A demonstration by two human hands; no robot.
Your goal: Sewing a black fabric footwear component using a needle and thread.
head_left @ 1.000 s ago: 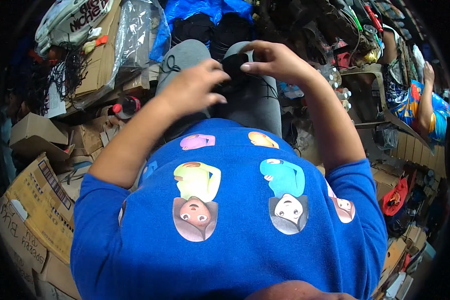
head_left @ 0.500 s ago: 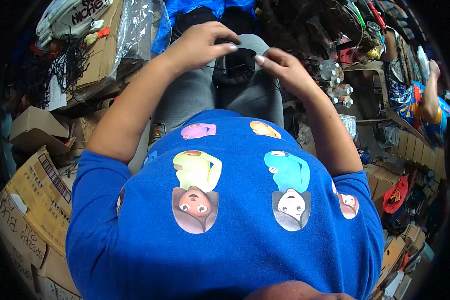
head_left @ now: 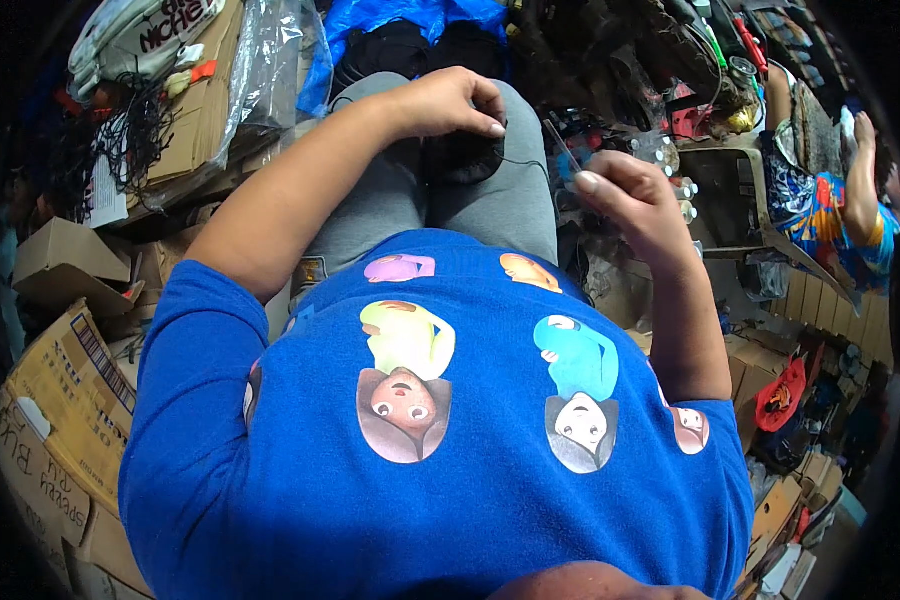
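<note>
A black shoe (head_left: 465, 163) rests between my grey-trousered thighs (head_left: 370, 215), its far part hidden behind my left hand (head_left: 460, 105). That hand is closed, with thumb and fingers curled at the shoe's upper edge. Off to the right, my right hand (head_left: 630, 195) is raised apart from the shoe. Its thumb and fingers pinch a thin, needle-like metal tool (head_left: 564, 148) that points up and away from me. A dark thread (head_left: 522, 161) runs from the shoe toward the right across my thigh.
Black shoes (head_left: 470, 50) lie on blue plastic (head_left: 370, 15) beyond my knees. At left are black laces (head_left: 135, 140), flattened cardboard (head_left: 195, 110) and boxes (head_left: 75, 260). Small bottles (head_left: 685, 188) stand at right, near a worn seat frame (head_left: 715, 165). Another person's arm (head_left: 860, 185) shows farther right.
My right hand has moved right and nearer to me, away from the shoe, and the thin tool now shows in it. My left hand has shifted slightly right and closed at the shoe.
</note>
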